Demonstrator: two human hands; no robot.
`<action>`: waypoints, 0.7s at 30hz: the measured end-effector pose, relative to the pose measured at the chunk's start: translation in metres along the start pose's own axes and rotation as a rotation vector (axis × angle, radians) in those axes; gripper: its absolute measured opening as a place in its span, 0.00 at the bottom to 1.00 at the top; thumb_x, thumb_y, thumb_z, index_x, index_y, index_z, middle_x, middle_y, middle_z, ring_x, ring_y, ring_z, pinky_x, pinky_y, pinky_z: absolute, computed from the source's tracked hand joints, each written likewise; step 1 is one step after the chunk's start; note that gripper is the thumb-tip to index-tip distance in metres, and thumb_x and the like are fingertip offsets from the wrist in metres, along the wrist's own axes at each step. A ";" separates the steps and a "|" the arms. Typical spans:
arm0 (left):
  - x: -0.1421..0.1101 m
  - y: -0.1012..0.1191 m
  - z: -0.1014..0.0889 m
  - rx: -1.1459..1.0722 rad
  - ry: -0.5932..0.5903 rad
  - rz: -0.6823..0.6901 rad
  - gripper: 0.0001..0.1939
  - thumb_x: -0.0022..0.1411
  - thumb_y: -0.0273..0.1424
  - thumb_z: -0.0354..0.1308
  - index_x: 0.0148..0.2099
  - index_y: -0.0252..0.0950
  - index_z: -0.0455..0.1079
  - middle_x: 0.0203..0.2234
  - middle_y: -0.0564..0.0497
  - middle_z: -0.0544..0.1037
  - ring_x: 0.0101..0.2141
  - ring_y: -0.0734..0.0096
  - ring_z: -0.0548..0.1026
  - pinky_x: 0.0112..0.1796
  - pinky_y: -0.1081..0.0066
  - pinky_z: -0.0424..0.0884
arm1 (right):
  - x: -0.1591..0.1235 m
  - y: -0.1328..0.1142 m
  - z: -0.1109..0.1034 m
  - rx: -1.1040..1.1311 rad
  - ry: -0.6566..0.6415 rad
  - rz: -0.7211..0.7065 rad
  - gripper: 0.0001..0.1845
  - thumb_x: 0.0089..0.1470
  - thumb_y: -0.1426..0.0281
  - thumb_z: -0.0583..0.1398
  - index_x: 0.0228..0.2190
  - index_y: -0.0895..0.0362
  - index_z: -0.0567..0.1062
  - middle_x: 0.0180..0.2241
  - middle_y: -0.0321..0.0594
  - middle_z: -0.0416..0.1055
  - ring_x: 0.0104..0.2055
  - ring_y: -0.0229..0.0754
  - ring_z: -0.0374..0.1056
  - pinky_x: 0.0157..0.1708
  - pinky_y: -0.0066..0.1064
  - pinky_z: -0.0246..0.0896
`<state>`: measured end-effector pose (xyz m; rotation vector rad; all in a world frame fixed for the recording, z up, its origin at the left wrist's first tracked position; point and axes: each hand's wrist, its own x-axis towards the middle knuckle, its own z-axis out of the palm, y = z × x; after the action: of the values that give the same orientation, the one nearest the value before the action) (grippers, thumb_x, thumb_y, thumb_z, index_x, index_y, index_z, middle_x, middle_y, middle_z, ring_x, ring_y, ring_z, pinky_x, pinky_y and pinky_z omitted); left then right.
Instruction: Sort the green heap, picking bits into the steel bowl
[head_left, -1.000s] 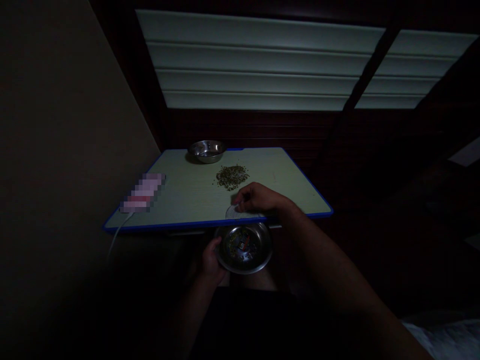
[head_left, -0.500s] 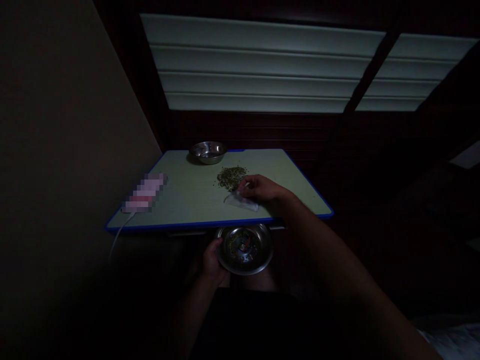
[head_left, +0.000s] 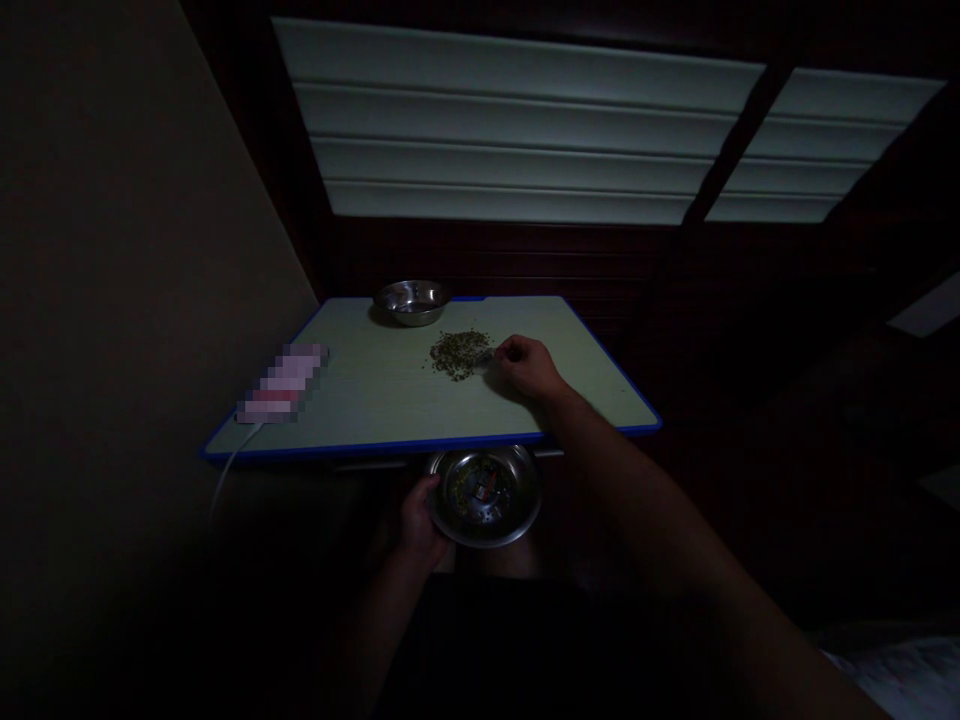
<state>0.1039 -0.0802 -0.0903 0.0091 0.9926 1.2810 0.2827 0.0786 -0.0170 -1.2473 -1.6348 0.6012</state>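
Note:
My left hand [head_left: 421, 525] grips the left rim of a shiny metal bowl [head_left: 529, 505], held just below the table's front edge. Small greenish bits and reflections show inside it. Above the table, my right hand [head_left: 529, 368] is closed in a pinch at the right side of a loose pile of small green-brown grains [head_left: 456, 355]. Between its fingertips and the pile shows a thin, pale piece of clear plastic [head_left: 486, 357], mostly edge-on and hard to make out in the dim light.
A second metal bowl [head_left: 412, 304] stands at the back left of the pale table [head_left: 360, 400], which has a blue edge. A blurred-out pink phone-like object [head_left: 281, 385] with a white cable [head_left: 234, 462] lies at the left. Slatted panels [head_left: 510, 130] rise behind.
My right hand has lifted the clear plastic piece from near the table's front and moved slightly right and back, beside the grains. My left hand still holds the bowl.

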 end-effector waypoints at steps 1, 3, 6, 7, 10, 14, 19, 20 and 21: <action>0.000 0.000 0.000 -0.003 0.011 0.002 0.08 0.51 0.27 0.57 0.32 0.32 0.76 0.25 0.46 0.81 0.32 0.60 0.79 0.35 0.65 0.76 | 0.000 0.000 0.000 -0.005 0.013 -0.001 0.06 0.41 0.70 0.57 0.25 0.58 0.72 0.25 0.37 0.71 0.29 0.38 0.64 0.33 0.30 0.59; 0.001 0.000 0.000 -0.017 0.017 0.015 0.08 0.51 0.27 0.57 0.33 0.32 0.76 0.25 0.46 0.81 0.31 0.60 0.79 0.35 0.66 0.75 | 0.000 0.000 -0.001 -0.007 0.023 -0.001 0.08 0.41 0.71 0.57 0.27 0.59 0.74 0.27 0.38 0.73 0.31 0.38 0.66 0.35 0.30 0.61; 0.003 -0.001 -0.002 -0.034 -0.010 0.014 0.08 0.50 0.27 0.57 0.32 0.30 0.76 0.25 0.45 0.80 0.30 0.60 0.79 0.34 0.66 0.75 | -0.001 -0.002 -0.001 -0.012 0.000 -0.017 0.10 0.42 0.72 0.57 0.29 0.60 0.77 0.29 0.39 0.76 0.32 0.39 0.68 0.37 0.30 0.62; 0.004 -0.001 -0.002 -0.035 -0.018 0.006 0.08 0.50 0.27 0.58 0.32 0.30 0.76 0.24 0.45 0.80 0.30 0.59 0.79 0.33 0.66 0.75 | -0.001 -0.002 -0.001 -0.013 -0.010 -0.023 0.10 0.43 0.72 0.58 0.29 0.60 0.78 0.29 0.39 0.77 0.32 0.39 0.69 0.37 0.30 0.63; 0.004 -0.002 -0.002 -0.037 -0.018 -0.013 0.08 0.49 0.27 0.58 0.33 0.31 0.76 0.25 0.45 0.81 0.32 0.58 0.80 0.34 0.65 0.76 | -0.002 -0.002 -0.001 -0.008 -0.023 -0.035 0.10 0.43 0.73 0.58 0.29 0.60 0.79 0.29 0.40 0.77 0.32 0.39 0.70 0.37 0.29 0.64; 0.002 -0.002 -0.001 -0.023 -0.030 0.000 0.09 0.50 0.28 0.57 0.34 0.32 0.77 0.26 0.46 0.81 0.34 0.58 0.80 0.36 0.64 0.76 | -0.002 -0.001 0.000 -0.013 -0.038 -0.048 0.09 0.44 0.73 0.59 0.28 0.60 0.79 0.28 0.40 0.78 0.32 0.38 0.70 0.36 0.29 0.64; 0.002 -0.001 -0.001 -0.005 -0.033 -0.006 0.09 0.51 0.28 0.56 0.32 0.32 0.77 0.25 0.45 0.81 0.32 0.59 0.80 0.35 0.65 0.76 | -0.002 -0.001 0.000 0.027 -0.068 -0.020 0.09 0.42 0.74 0.59 0.27 0.60 0.79 0.27 0.39 0.77 0.30 0.38 0.69 0.34 0.28 0.63; 0.002 -0.001 -0.001 -0.007 -0.029 -0.007 0.08 0.51 0.28 0.56 0.31 0.32 0.77 0.25 0.45 0.81 0.32 0.59 0.80 0.35 0.65 0.76 | -0.002 -0.001 0.000 0.042 -0.064 -0.012 0.09 0.42 0.73 0.59 0.27 0.61 0.79 0.26 0.39 0.77 0.29 0.38 0.69 0.33 0.28 0.63; 0.002 -0.001 -0.001 -0.009 -0.027 -0.008 0.08 0.50 0.28 0.57 0.31 0.32 0.76 0.25 0.46 0.81 0.32 0.59 0.80 0.35 0.65 0.76 | -0.002 -0.001 0.000 0.056 -0.057 -0.008 0.09 0.42 0.73 0.59 0.27 0.61 0.79 0.26 0.39 0.77 0.29 0.38 0.69 0.32 0.28 0.63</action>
<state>0.1040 -0.0795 -0.0929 0.0151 0.9629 1.2751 0.2820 0.0763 -0.0170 -1.1925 -1.6577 0.6785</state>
